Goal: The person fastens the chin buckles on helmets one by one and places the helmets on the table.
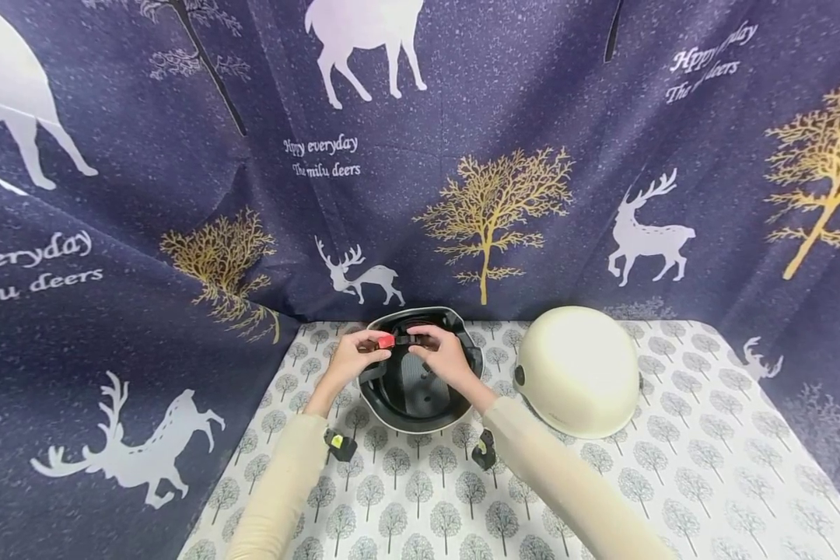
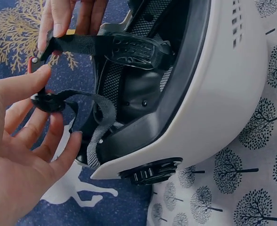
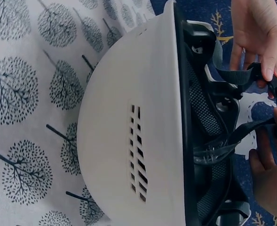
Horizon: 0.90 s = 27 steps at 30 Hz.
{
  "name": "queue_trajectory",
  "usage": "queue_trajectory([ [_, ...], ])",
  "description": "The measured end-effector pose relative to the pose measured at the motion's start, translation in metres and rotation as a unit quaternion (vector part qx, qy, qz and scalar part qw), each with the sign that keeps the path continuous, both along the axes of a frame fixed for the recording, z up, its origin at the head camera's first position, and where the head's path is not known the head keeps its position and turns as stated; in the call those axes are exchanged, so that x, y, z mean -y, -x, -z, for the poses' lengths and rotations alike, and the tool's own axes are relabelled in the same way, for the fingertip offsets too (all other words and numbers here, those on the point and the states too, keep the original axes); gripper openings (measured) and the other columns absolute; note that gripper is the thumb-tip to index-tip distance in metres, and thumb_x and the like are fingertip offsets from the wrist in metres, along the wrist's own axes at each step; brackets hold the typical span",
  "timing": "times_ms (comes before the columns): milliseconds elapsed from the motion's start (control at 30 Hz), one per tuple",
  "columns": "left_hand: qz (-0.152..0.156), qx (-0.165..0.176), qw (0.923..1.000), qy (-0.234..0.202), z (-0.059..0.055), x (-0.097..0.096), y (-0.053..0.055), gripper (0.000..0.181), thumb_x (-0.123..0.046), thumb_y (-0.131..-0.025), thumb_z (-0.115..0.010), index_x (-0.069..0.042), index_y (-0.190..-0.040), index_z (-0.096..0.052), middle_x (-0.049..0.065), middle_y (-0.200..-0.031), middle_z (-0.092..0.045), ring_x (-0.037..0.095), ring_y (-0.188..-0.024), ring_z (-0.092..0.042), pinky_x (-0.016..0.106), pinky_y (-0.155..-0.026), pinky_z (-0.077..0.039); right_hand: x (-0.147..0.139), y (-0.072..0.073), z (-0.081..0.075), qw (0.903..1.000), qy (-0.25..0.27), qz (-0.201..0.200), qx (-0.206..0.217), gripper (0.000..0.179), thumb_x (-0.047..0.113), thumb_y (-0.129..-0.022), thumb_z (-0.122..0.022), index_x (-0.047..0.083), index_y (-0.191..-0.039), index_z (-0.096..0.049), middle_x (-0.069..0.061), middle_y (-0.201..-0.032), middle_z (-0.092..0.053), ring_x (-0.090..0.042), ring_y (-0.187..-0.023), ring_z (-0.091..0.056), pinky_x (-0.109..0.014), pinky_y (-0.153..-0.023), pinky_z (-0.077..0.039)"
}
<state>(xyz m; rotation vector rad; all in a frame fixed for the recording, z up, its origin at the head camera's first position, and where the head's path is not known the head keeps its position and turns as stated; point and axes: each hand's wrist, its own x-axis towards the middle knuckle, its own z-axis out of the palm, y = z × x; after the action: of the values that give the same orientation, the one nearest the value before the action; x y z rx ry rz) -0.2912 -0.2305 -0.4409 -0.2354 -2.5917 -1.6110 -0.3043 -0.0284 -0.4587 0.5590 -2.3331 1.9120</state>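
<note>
An upturned white helmet [image 1: 374,408] with a black padded lining lies at the back of the table, its hollow facing up. Above its opening, my left hand [image 1: 353,359] pinches the chin strap's red and black buckle [image 1: 386,342] between thumb and fingers. My right hand [image 1: 446,359] grips the black strap end on the other side, right up against the buckle. In the left wrist view the chin strap [image 2: 79,44] runs from the helmet's lining to the fingers of both hands. A clear cover wraps part of the strap [image 3: 216,154] in the right wrist view.
A second, cream helmet [image 1: 579,372] sits dome up to the right. A black adjuster knob [image 2: 150,172] is on the held helmet's shell. The tree-print tablecloth [image 1: 420,498] covers the table, and a dark blue deer-print curtain [image 1: 420,233] hangs behind.
</note>
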Motion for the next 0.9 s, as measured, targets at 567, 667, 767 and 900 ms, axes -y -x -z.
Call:
queue_trajectory([
  [567,0.032,-0.007,0.9993,0.019,-0.001,-0.008,0.001,0.026,-0.007,-0.081,-0.077,0.005,-0.104,-0.071,0.022,-0.097,-0.072,0.005,-0.069,-0.058,0.02,-0.065,-0.049,-0.002,0.0,-0.002,0.9988,-0.04,-0.026,0.016,0.031,0.007,-0.088,-0.07,0.004,-0.118,-0.069,-0.018,-0.116,-0.07,-0.031,-0.095,-0.071,-0.027,-0.072,-0.056],
  [667,0.028,-0.014,0.9994,0.014,-0.002,-0.009,0.0,0.023,-0.004,-0.081,-0.077,0.007,-0.1,-0.071,0.024,-0.094,-0.072,0.003,-0.067,-0.059,0.019,-0.063,-0.05,0.001,0.0,-0.002,0.9982,-0.044,-0.034,0.021,0.03,0.006,-0.089,-0.069,0.003,-0.118,-0.069,-0.018,-0.118,-0.07,-0.03,-0.095,-0.071,-0.024,-0.07,-0.055],
  [767,0.033,-0.014,0.9992,0.014,0.0,-0.014,-0.001,0.023,-0.003,-0.081,-0.076,0.009,-0.1,-0.07,0.024,-0.095,-0.073,0.0,-0.067,-0.059,0.017,-0.064,-0.05,0.001,-0.001,-0.002,0.9977,-0.055,-0.031,0.023,0.029,0.005,-0.088,-0.07,0.002,-0.117,-0.07,-0.018,-0.117,-0.071,-0.029,-0.094,-0.072,-0.024,-0.07,-0.056],
  [900,0.043,-0.013,0.999,0.009,0.003,-0.021,0.0,0.023,-0.003,-0.082,-0.075,0.009,-0.101,-0.069,0.024,-0.096,-0.073,-0.003,-0.069,-0.06,0.016,-0.066,-0.049,0.0,0.0,-0.003,0.9961,-0.087,-0.018,-0.001,0.03,0.006,-0.086,-0.072,0.004,-0.116,-0.071,-0.016,-0.115,-0.072,-0.026,-0.089,-0.072,-0.025,-0.069,-0.057],
])
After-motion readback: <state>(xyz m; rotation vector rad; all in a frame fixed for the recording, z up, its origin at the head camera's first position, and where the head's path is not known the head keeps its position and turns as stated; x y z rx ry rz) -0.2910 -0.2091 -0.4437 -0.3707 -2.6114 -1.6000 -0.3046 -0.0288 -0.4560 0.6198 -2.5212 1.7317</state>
